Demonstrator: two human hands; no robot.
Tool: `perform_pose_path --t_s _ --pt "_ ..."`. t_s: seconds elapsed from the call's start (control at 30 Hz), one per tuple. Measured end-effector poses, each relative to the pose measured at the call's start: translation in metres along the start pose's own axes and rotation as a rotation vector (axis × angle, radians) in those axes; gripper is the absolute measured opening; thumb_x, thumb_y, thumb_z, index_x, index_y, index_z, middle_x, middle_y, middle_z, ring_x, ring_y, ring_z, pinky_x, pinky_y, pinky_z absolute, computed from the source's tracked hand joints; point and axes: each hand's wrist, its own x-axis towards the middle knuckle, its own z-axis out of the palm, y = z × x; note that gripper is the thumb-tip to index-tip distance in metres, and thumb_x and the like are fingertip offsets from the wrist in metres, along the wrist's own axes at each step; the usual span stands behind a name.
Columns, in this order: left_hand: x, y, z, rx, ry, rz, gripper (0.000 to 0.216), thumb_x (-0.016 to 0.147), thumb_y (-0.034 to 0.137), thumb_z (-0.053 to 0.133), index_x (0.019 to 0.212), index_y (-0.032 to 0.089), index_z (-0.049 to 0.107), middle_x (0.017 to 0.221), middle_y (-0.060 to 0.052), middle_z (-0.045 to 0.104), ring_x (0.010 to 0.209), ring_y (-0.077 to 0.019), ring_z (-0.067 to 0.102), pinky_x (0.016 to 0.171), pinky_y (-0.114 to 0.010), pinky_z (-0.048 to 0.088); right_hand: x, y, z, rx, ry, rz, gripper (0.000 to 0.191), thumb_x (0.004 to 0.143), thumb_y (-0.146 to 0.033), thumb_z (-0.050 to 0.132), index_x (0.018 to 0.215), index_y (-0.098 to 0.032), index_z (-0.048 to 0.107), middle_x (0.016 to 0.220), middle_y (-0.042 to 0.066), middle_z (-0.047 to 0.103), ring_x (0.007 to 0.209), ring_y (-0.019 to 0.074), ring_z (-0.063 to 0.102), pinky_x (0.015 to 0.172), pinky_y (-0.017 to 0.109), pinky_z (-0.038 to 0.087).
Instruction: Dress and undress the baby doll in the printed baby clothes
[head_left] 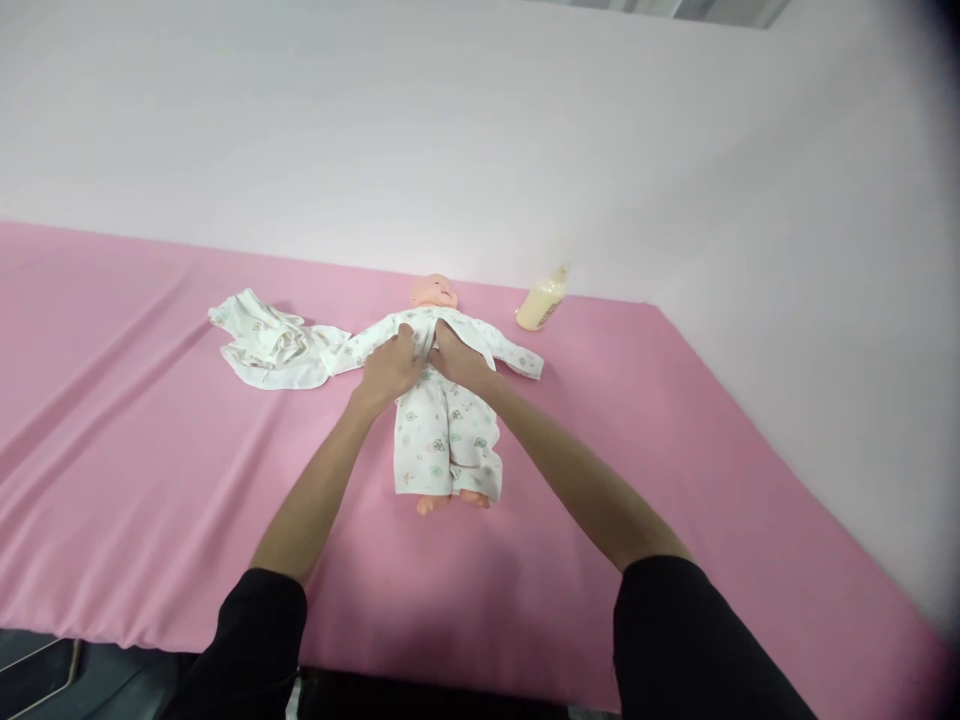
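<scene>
A baby doll [434,291] lies on its back, head toward the wall and feet toward me. It wears a white printed baby shirt [517,356] with the sleeves spread wide, and matching pants [422,440]; its bare feet stick out below. My left hand [392,368] is closed on the shirt front at the doll's chest. Close beside it, my right hand [459,358] is closed on the other side of the shirt front. The fingertips of both hands are partly hidden in the cloth.
Left of the doll lies a crumpled pile of white printed baby clothes [281,350], touching the sleeve. A pump bottle of pale yellow liquid [541,302] stands back right near the wall. The pink cloth [187,480] covers the table, whose right edge slants toward me.
</scene>
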Motion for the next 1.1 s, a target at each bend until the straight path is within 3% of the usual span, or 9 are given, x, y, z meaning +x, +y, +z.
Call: perform_pose_path --t_s 0.17,0.3,0.4,0.5,0.63,0.77,0.9,1.0,1.1 --pt "0.003 -0.003 0.009 -0.001 0.016 0.051 0.038 0.088 0.02 0.047 0.125 0.015 0.043 0.102 -0.014 0.069 0.096 -0.0315 0.066 0.079 -0.037 0.046 -0.01 -0.006 0.002 -0.113 0.126 0.097 0.017 0.096 -0.021 0.037 0.108 -0.022 0.049 0.102 0.008 0.064 0.09 0.0223 0.059 0.075 0.03 0.043" --pt "-0.003 -0.002 0.0 -0.119 -0.01 0.121 0.036 0.088 0.021 0.045 0.124 0.019 0.042 0.081 -0.005 0.065 0.077 -0.0248 0.063 0.071 -0.032 0.043 -0.005 -0.011 0.002 -0.22 0.179 0.216 0.024 0.1 -0.022 0.033 0.114 -0.019 0.052 0.103 0.012 0.068 0.089 0.0249 0.064 0.068 0.03 0.042" --pt "-0.008 -0.004 -0.008 -0.178 -0.036 0.159 0.03 0.088 0.02 0.046 0.118 0.021 0.043 0.07 0.001 0.057 0.069 -0.0218 0.059 0.065 -0.03 0.039 0.002 -0.017 -0.001 -0.257 0.168 0.348 0.023 0.1 -0.022 0.037 0.112 -0.017 0.057 0.098 0.014 0.07 0.082 0.0259 0.067 0.066 0.031 0.041" --pt "-0.009 -0.005 -0.012 -0.186 -0.039 0.15 0.026 0.088 0.02 0.046 0.113 0.022 0.044 0.07 0.001 0.058 0.069 -0.0213 0.059 0.062 -0.029 0.038 0.004 -0.023 -0.002 -0.26 0.19 0.425 0.024 0.099 -0.02 0.039 0.1 -0.016 0.063 0.095 0.015 0.071 0.086 0.0267 0.066 0.073 0.033 0.042" --pt "-0.005 -0.001 -0.005 -0.111 0.02 0.083 0.031 0.09 0.021 0.047 0.121 0.02 0.044 0.087 -0.006 0.067 0.081 -0.0249 0.065 0.068 -0.032 0.043 -0.006 -0.023 0.007 -0.18 0.219 0.266 0.027 0.098 -0.019 0.037 0.092 -0.018 0.063 0.106 0.012 0.069 0.093 0.0233 0.062 0.078 0.032 0.041" --pt "0.001 0.008 0.014 0.07 0.143 0.012 0.043 0.094 0.021 0.046 0.136 0.015 0.041 0.111 -0.015 0.069 0.102 -0.0301 0.067 0.08 -0.037 0.048 -0.019 -0.015 0.014 -0.142 0.152 0.02 0.022 0.096 -0.016 0.039 0.085 -0.02 0.057 0.103 0.007 0.064 0.082 0.0175 0.055 0.073 0.029 0.039" --pt "0.007 0.013 0.03 0.289 0.211 -0.065 0.03 0.096 0.011 0.04 0.122 0.011 0.054 0.115 -0.018 0.066 0.108 -0.03 0.066 0.085 -0.037 0.049 -0.023 -0.012 0.013 -0.209 0.117 -0.055 0.02 0.098 -0.017 0.038 0.09 -0.019 0.056 0.092 0.006 0.061 0.077 0.0174 0.05 0.075 0.03 0.037" --pt "0.007 0.013 0.029 0.342 0.19 0.0 0.028 0.094 0.005 0.037 0.11 0.012 0.059 0.109 -0.016 0.066 0.104 -0.0272 0.066 0.08 -0.034 0.05 -0.021 -0.011 0.014 -0.224 0.08 -0.052 0.02 0.098 -0.017 0.039 0.097 -0.018 0.059 0.093 0.007 0.062 0.078 0.0173 0.05 0.075 0.03 0.038" --pt "0.003 0.014 0.02 0.392 0.171 0.13 0.03 0.094 0.004 0.036 0.111 0.013 0.058 0.108 -0.014 0.067 0.105 -0.0255 0.064 0.081 -0.033 0.049 -0.015 -0.007 0.02 -0.222 0.02 -0.041 0.023 0.098 -0.018 0.039 0.09 -0.015 0.061 0.083 0.006 0.062 0.069 0.0161 0.048 0.071 0.03 0.039"
